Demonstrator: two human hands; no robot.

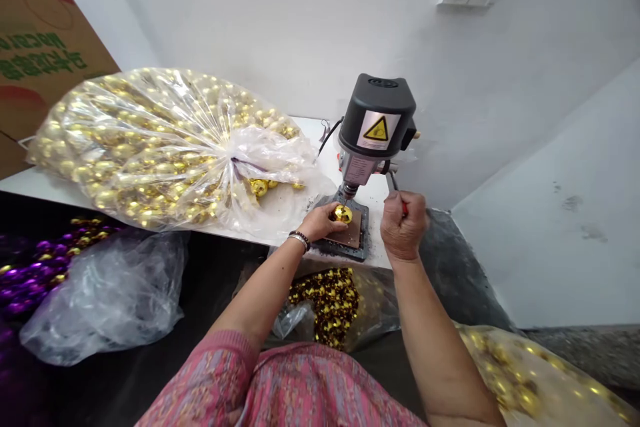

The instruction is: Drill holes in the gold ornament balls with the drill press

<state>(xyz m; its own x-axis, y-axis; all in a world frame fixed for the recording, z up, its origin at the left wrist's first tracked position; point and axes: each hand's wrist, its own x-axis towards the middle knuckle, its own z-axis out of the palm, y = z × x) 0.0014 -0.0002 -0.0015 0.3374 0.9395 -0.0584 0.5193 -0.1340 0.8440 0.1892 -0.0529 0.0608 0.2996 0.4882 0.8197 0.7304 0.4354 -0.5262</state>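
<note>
A small black drill press (379, 107) stands on the white table, its chuck pointing down. Under the chuck, my left hand (323, 221) pinches a shiny gold ball (343, 214) between thumb and fingers. The ball is over a brown board (351, 233) on the drill press base (365, 227), close below the drill tip. Whether the tip touches the ball I cannot tell. To the right of the machine, my right hand (404, 223) is wrapped round the feed lever (394, 181), whose red grip shows between the fingers.
A large clear bag (150, 153) full of gold balls lies left on the white table (45, 183). Below the table edge, another bag holds gold pieces (330, 303). Purple balls (43, 277) lie lower left, near crumpled plastic (115, 300). A cardboard box (45, 47) stands behind.
</note>
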